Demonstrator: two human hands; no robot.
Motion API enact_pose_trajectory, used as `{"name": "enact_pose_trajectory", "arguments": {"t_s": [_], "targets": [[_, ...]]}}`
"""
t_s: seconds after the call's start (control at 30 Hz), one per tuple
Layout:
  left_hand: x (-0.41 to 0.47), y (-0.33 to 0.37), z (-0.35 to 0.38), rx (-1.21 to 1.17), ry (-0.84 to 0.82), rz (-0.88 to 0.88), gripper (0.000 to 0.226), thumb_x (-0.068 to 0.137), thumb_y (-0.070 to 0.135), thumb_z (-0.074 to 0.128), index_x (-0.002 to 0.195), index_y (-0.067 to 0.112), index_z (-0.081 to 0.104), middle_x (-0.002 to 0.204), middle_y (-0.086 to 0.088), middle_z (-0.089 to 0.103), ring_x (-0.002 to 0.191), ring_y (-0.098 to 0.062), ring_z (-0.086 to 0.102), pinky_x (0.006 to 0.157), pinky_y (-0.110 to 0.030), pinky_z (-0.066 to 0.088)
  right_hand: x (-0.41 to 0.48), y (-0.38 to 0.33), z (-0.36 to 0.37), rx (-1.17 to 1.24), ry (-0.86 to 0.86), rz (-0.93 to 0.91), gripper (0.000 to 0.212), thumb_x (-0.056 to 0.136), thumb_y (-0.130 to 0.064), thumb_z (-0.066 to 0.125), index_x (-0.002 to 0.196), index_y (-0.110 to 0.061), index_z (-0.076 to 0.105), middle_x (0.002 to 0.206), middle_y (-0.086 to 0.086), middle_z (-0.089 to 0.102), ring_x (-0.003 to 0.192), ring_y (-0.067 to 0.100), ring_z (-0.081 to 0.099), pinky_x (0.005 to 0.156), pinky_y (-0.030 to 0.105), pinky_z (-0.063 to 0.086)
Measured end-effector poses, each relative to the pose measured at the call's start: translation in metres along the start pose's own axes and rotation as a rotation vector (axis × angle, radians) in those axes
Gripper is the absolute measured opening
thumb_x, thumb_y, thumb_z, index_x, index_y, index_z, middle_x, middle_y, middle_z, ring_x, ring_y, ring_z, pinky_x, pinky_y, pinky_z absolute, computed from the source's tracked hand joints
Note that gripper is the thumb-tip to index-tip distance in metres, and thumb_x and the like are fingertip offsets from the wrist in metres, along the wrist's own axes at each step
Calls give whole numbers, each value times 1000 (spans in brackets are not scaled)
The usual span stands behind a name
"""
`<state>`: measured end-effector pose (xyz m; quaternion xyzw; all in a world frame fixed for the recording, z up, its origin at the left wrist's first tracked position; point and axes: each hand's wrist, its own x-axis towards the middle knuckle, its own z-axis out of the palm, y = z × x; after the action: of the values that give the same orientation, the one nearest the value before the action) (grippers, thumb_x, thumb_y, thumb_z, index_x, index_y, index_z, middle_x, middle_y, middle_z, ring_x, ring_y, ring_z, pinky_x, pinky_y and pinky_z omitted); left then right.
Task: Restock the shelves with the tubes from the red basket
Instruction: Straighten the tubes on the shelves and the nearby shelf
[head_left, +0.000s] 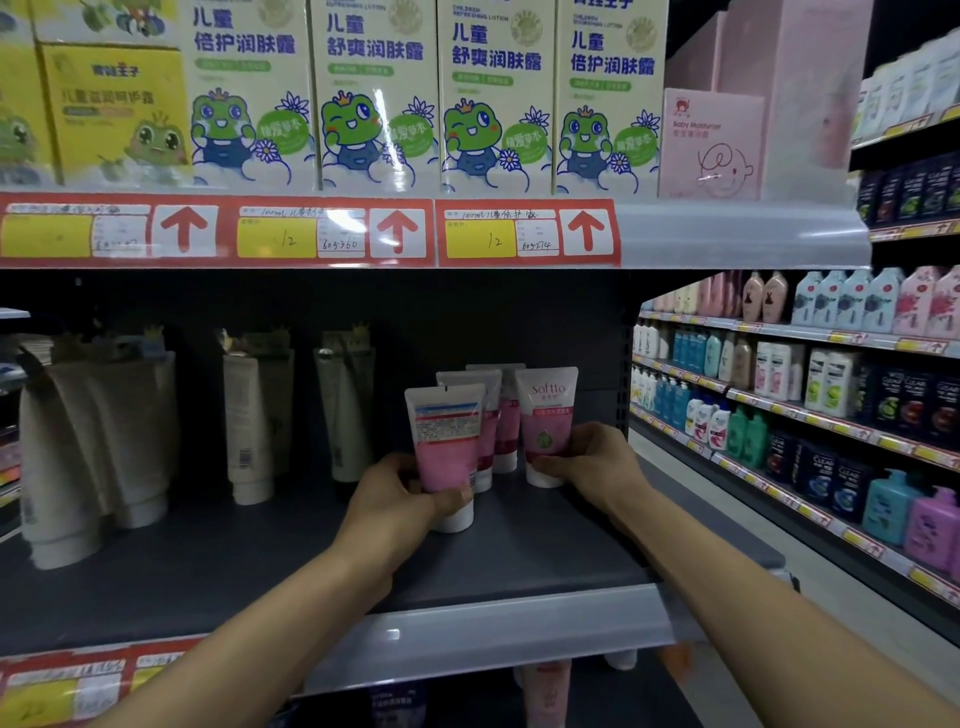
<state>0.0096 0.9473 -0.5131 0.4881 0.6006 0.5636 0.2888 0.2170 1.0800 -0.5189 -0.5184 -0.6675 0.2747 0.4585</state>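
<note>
As both reach forward, left hand (400, 493) grasping front tube (445, 441), right hand (592, 460) grasping Softto tube (546, 410)

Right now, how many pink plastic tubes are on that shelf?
4: front pink tube in left hand, Softto tube in right hand, two rear tubes behind; others possibly hidden.

At frame centre, the left hand (400, 493) grips the lower part of a pink tube (447, 452) held upright, cap down, on the dark shelf (519, 566), with its printed back label facing outward. The right hand (587, 460) holds the base of a Softto tube (545, 421) just beside it, and two more pink tubes (496, 415) stand behind and between them. Cream tubes (254, 415) stand at centre left, and frog-printed boxes (374, 93) fill the upper frame.
</note>
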Motion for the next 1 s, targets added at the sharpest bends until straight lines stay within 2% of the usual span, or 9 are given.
{"name": "enact_pose_trajectory", "arguments": {"t_s": [0.27, 0.33, 0.4, 0.47, 0.6, 0.73, 0.8, 0.9, 1.0], "targets": [[-2, 3, -1, 11, -4, 11, 51, 73, 19, 91, 116, 20, 63, 103, 5, 71, 95, -10, 67, 76, -22, 49, -8, -10, -1, -58, 6, -4, 30, 65, -34, 93, 84, -18, 78, 81, -4, 78, 83, 14, 74, 84, 44, 61], [-4, 5, -4, 40, -12, 8, 49, 71, 18, 92, 112, 22, 64, 101, 5, 71, 94, -10, 67, 76, -22, 49, -14, -16, -5, -135, -13, 5, 32, 64, -34, 93, 83, -14, 76, 79, -1, 76, 79, 16, 71, 74, 38, 60], [-5, 5, -7, 117, -39, 18, 45, 68, 17, 93, 102, 26, 66, 97, 6, 72, 92, -11, 68, 73, -20, 50, -24, -21, -11, -264, -4, 10, 30, 68, -28, 89, 78, -7, 70, 73, 2, 69, 71, 20, 64, 58, 31, 47], [-7, 8, -9, 187, -68, 35, 42, 67, 19, 94, 93, 32, 63, 93, 8, 73, 89, -10, 69, 72, -20, 51, -36, -24, -15, -359, 29, -22, 25, 77, -24, 81, 79, -4, 66, 72, 4, 65, 72, 26, 61, 54, 30, 38], [-7, 14, -5, 221, -70, 37, 39, 68, 27, 94, 93, 30, 65, 91, 9, 73, 80, 0, 68, 65, -14, 49, -58, -41, -6, -303, -28, -45, 15, 86, -18, 64, 100, -14, 69, 99, 5, 71, 95, 28, 66, 73, 29, 48], [-3, 16, 3, 270, -57, 54, 36, 62, 25, 97, 89, 24, 72, 83, 5, 77, 73, -5, 73, 75, -24, 62, -79, -61, 14, -32, -178, -34, 32, 85, 2, 51, 86, -26, 65, 105, 6, 72, 102, 29, 67, 84, 36, 57], [0, 16, 5, 268, -93, 67, 33, 66, 17, 95, 85, 26, 69, 86, 5, 77, 73, -1, 71, 72, -17, 59, -87, -67, 18, 99, -222, -7, 42, 84, 9, 44, 85, -27, 65, 104, 11, 73, 103, 34, 69, 84, 43, 59], [6, 14, 4, 243, -180, 68, 45, 73, 7, 89, 110, 22, 67, 99, 7, 74, 88, -3, 68, 71, -11, 51, -94, -72, 15, 161, -238, -7, 46, 87, 10, 39, 84, -28, 65, 105, 17, 74, 101, 39, 69, 79, 43, 59], [7, 15, 0, 218, -210, 24, 62, 74, 7, 87, 131, 14, 62, 109, 2, 73, 100, -10, 69, 84, -20, 54, -94, -71, 13, 136, -249, 4, 46, 89, 7, 41, 85, -32, 63, 105, 10, 73, 102, 34, 69, 82, 43, 58]]}}
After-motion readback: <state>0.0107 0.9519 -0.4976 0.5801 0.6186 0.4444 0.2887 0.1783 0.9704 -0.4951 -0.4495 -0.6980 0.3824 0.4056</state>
